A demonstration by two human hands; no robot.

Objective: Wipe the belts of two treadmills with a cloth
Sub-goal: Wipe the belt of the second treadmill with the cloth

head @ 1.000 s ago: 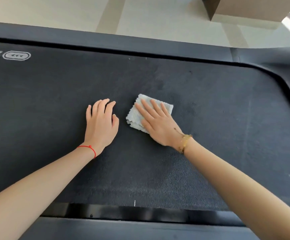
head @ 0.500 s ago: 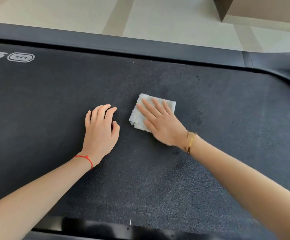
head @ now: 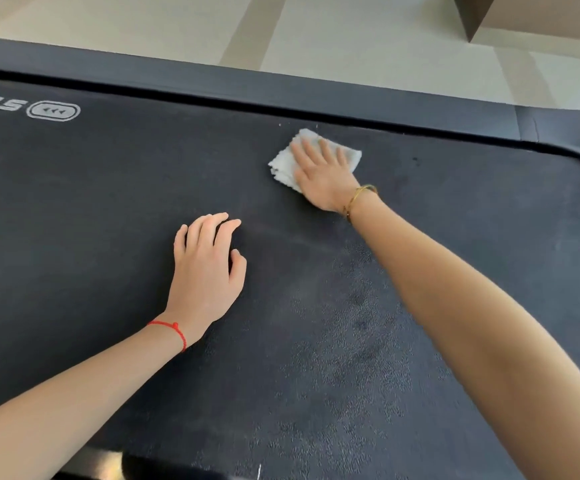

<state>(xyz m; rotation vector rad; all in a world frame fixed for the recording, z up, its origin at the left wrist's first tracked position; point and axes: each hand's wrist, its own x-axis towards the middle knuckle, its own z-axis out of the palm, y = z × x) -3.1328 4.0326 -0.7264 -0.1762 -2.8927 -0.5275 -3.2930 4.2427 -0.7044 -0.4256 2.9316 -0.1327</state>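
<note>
A dark treadmill belt fills most of the view, with a white logo at its far left. A small folded white cloth lies on the belt close to the far side rail. My right hand is pressed flat on the cloth, fingers spread, a gold bracelet on the wrist. My left hand rests palm down on the bare belt, nearer to me and left of the cloth, holding nothing, a red string on its wrist. Pale dusty smears mark the belt under my right forearm.
The grey far side rail runs across the top, curving into the end cap at the right. Beyond it is pale tiled floor and a brown box corner. A glossy black edge shows at the bottom left.
My right hand has pushed the cloth away from me, from beside my left hand up to the belt's far edge. The left hand stays planted on the belt.
</note>
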